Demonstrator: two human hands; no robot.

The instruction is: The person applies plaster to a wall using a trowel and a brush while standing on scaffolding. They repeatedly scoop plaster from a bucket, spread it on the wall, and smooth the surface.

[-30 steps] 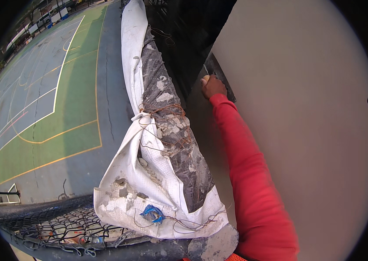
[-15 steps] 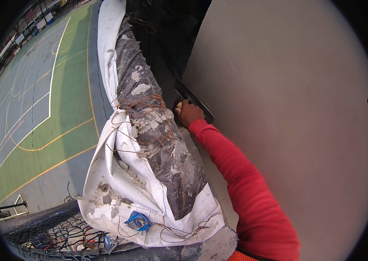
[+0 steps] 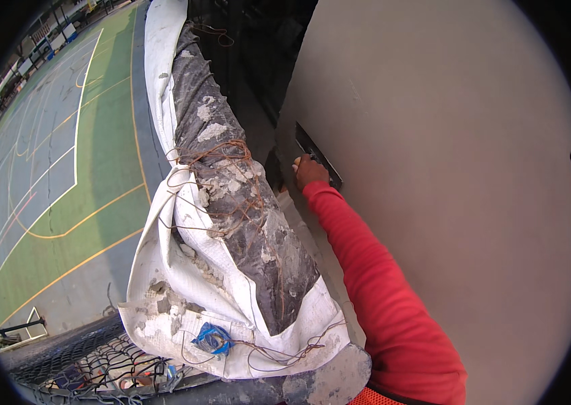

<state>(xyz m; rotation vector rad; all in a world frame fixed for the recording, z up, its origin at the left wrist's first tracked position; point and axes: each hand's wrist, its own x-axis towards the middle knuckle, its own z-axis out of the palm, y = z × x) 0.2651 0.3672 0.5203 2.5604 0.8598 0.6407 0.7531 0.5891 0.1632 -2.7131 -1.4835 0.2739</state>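
My right hand (image 3: 312,171), in a red sleeve (image 3: 373,283), is closed on the handle of a flat dark trowel (image 3: 319,152). The blade lies along a smooth grey-beige plastered wall (image 3: 447,148), near its shadowed left edge. Just left of the hand runs a long ledge wrapped in dark, plaster-spotted sheeting (image 3: 211,108) and white woven sheet (image 3: 150,270), tied with rusty wire (image 3: 238,152). A crumpled blue piece of plastic (image 3: 212,337) is on the white sheet. My left hand is out of view.
Below on the left is a green and grey sports court (image 3: 49,175) with painted lines and a small goal frame (image 3: 32,324). Black chain-link mesh (image 3: 83,364) and a plaster-stained grey rail (image 3: 326,374) run along the bottom. A dark gap (image 3: 245,61) lies between ledge and wall.
My right hand and trowel have come down the wall toward me, then shifted slightly rightward. The view has also shifted, so the ledge now appears farther left.
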